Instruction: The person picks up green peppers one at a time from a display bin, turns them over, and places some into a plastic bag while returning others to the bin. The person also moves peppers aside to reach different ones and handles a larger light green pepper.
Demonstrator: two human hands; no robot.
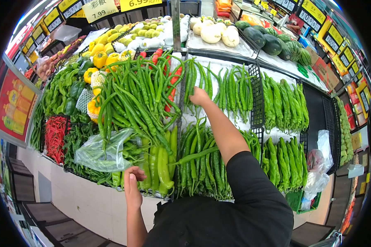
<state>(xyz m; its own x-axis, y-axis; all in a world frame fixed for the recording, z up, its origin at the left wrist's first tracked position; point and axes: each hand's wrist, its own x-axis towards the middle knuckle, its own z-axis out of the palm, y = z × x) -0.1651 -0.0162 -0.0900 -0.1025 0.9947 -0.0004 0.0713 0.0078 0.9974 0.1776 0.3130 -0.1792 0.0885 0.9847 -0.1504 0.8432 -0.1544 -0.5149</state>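
My right hand (199, 97) reaches over the back crate, its fingers bent closed around a long green pepper (190, 84) at the left end of a row. More long green peppers (237, 88) lie side by side to its right on white lining. My left hand (133, 178) is low at the front, fingers loosely curled and apart, with nothing visible in it. Just above it are a clear plastic bag (105, 152) with greens and thick light-green peppers (164, 171). A big loose heap of long green peppers (142, 92) lies between both hands, partly over red peppers (175, 80).
Front crates hold more long peppers (202, 164) and wrinkled green peppers (286, 162). At left are yellow bell peppers (99, 59) and small red chilies (56, 138). A metal post (176, 26) rises behind the heap. Watermelons (272, 45) lie at back right; plastic bags (317, 164) hang right.
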